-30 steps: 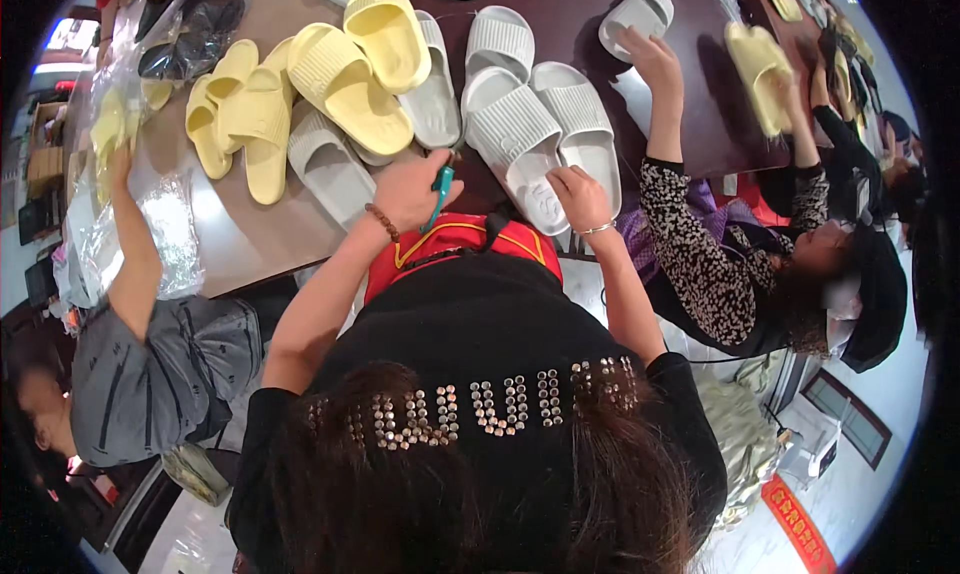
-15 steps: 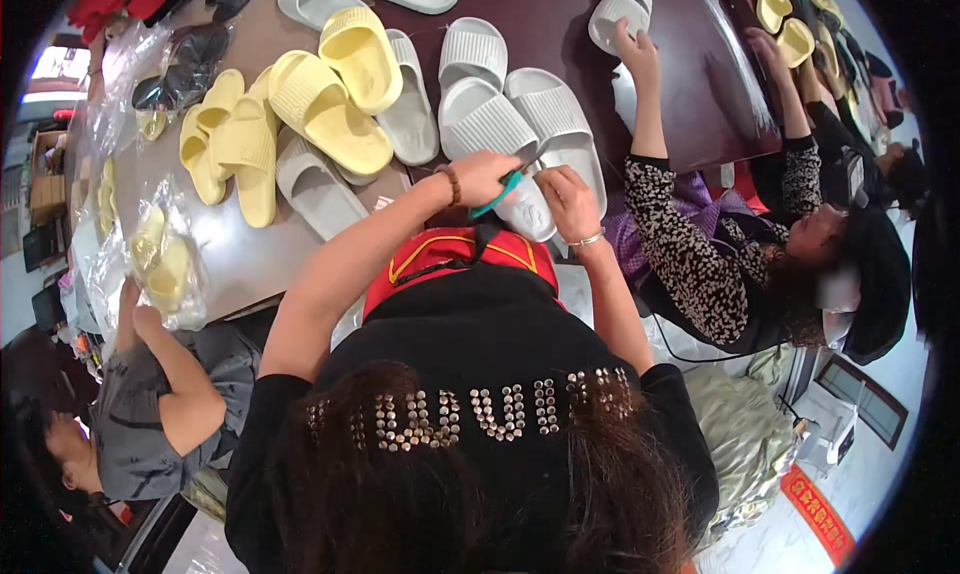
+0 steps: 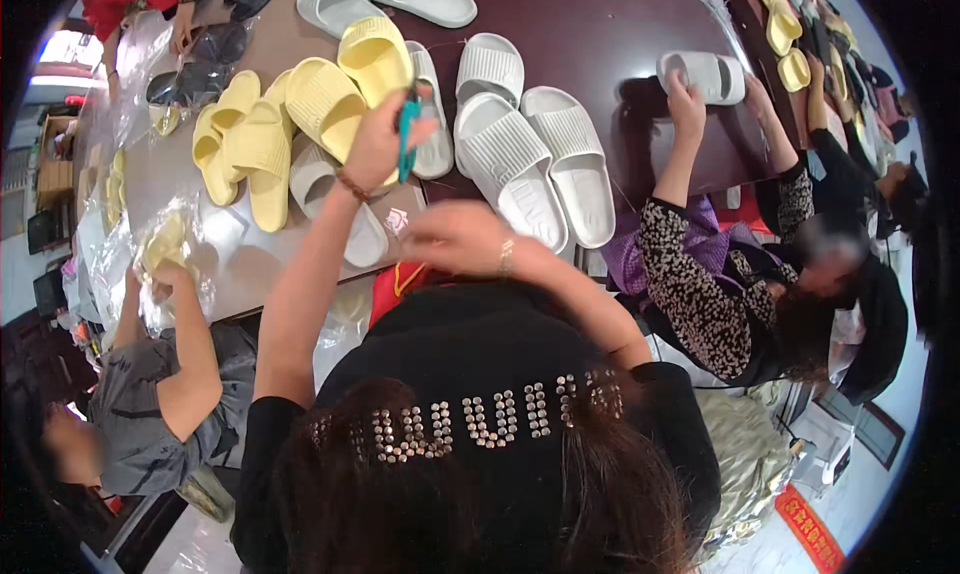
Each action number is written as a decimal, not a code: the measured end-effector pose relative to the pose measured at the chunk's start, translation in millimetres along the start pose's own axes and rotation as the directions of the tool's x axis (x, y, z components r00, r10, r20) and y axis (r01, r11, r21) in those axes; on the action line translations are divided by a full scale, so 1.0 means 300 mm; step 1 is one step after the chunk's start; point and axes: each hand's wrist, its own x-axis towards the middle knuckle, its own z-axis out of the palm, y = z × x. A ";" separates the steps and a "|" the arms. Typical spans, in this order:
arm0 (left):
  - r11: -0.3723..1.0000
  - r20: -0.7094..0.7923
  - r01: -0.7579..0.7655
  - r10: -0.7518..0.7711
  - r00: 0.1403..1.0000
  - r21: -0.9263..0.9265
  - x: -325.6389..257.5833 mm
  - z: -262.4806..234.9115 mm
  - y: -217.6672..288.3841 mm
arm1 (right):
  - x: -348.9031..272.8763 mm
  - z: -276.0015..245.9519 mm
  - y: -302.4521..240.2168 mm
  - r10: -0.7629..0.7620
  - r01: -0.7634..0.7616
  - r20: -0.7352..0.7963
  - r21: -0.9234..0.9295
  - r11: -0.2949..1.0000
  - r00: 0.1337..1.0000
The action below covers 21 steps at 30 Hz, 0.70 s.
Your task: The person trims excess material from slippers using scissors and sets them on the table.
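My left hand (image 3: 378, 139) is closed round a pair of teal snips (image 3: 408, 134), raised over the table beside the yellow slippers; the blades do not show clearly. Low in front of my waist, my right hand (image 3: 455, 239) is smeared by motion, with its fingers toward the left, close to a small white printed tag (image 3: 397, 221). Whether it holds anything cannot be made out. Just beyond it lie a large light grey slipper (image 3: 503, 139) and another grey slipper (image 3: 568, 159), side by side. Under my left forearm a further grey slipper (image 3: 362, 239) is partly hidden.
Several yellow slippers (image 3: 258, 159) lie to the left on the table (image 3: 640, 4). At the right a co-worker's hand (image 3: 687, 104) holds a grey slipper (image 3: 712, 79). Another co-worker at the left handles a yellow slipper (image 3: 165, 239) in clear plastic.
My left hand has moved from the grey slippers up and left with the snips. My right hand has left them too, moving left and nearer. The right co-worker's slipper has turned sideways.
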 end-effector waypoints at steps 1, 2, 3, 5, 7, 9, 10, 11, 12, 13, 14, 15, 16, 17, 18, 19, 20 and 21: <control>0.999 0.042 0.023 -0.024 0.999 0.029 -0.006 0.007 -0.025 | 0.009 -0.038 0.083 0.019 -0.032 -0.181 -0.069 0.997 0.983; 0.997 0.090 0.046 -0.051 0.995 0.057 -0.017 0.021 -0.051 | 0.011 -0.093 0.179 0.028 -0.079 -0.360 -0.128 0.989 0.933; 0.994 0.098 0.107 -0.108 0.989 0.016 -0.033 0.038 -0.064 | 0.023 -0.164 0.218 0.215 -0.330 -0.594 -0.090 0.940 0.775; 0.994 0.110 0.089 -0.095 0.989 0.060 -0.061 0.070 -0.103 | 0.040 -0.316 0.391 0.196 -0.386 -0.697 -0.126 0.914 0.690; 0.990 0.158 0.141 -0.135 0.978 -0.027 -0.075 0.114 -0.175 | 0.054 -0.352 0.556 0.310 -0.643 -0.681 -0.307 0.701 0.663; 0.988 0.137 0.147 -0.140 0.981 -0.047 -0.079 0.135 -0.192 | 0.116 -0.360 0.575 0.488 -0.700 -0.517 -0.383 0.603 0.703; 0.994 0.103 0.070 -0.079 0.992 0.085 -0.075 0.143 -0.200 | 0.143 -0.363 0.584 0.659 -0.734 -0.350 -0.466 0.494 0.665; 0.977 0.082 -0.006 -0.012 0.997 0.214 -0.065 0.156 -0.200 | 0.148 -0.354 0.646 0.624 -0.695 -0.343 -0.520 0.495 0.702; 0.978 0.070 -0.006 -0.009 0.998 0.208 -0.048 0.168 -0.195 | 0.148 -0.368 0.684 0.619 -0.688 -0.342 -0.532 0.493 0.707; 0.967 0.020 -0.053 0.049 0.999 0.251 -0.024 0.179 -0.190 | 0.141 -0.390 0.722 0.543 -0.635 -0.329 -0.425 0.646 0.773; 0.951 -0.024 -0.093 0.105 0.994 0.295 -0.003 0.187 -0.191 | 0.138 -0.400 0.740 0.462 -0.554 -0.326 -0.303 0.775 0.825; 0.955 0.003 -0.025 0.025 1.000 0.295 0.011 0.177 -0.184 | 0.158 -0.433 0.645 0.517 -0.579 -0.334 -0.114 0.807 0.788; 0.957 -0.011 -0.017 0.021 1.000 0.291 0.015 0.164 -0.178 | 0.172 -0.452 0.632 0.402 -0.515 -0.440 -0.174 0.839 0.803; 0.975 0.004 -0.009 0.008 1.000 0.220 0.022 0.156 -0.171 | 0.179 -0.478 0.578 0.442 -0.543 -0.467 -0.103 0.833 0.766; 0.988 0.017 0.003 -0.006 1.000 0.153 0.026 0.144 -0.172 | 0.198 -0.501 0.510 0.479 -0.561 -0.487 -0.029 0.827 0.730; 0.994 0.015 0.042 -0.044 0.999 0.098 0.028 0.133 -0.192 | 0.208 -0.514 0.448 0.480 -0.565 -0.491 -0.029 0.825 0.727; 0.994 0.020 0.039 -0.041 0.999 0.098 0.024 0.112 -0.192 | 0.219 -0.519 0.392 0.458 -0.512 -0.532 0.053 0.857 0.712; 0.999 -0.060 0.006 -0.004 0.998 0.042 0.017 0.089 -0.188 | 0.228 -0.515 0.352 0.441 -0.451 -0.573 0.135 0.882 0.691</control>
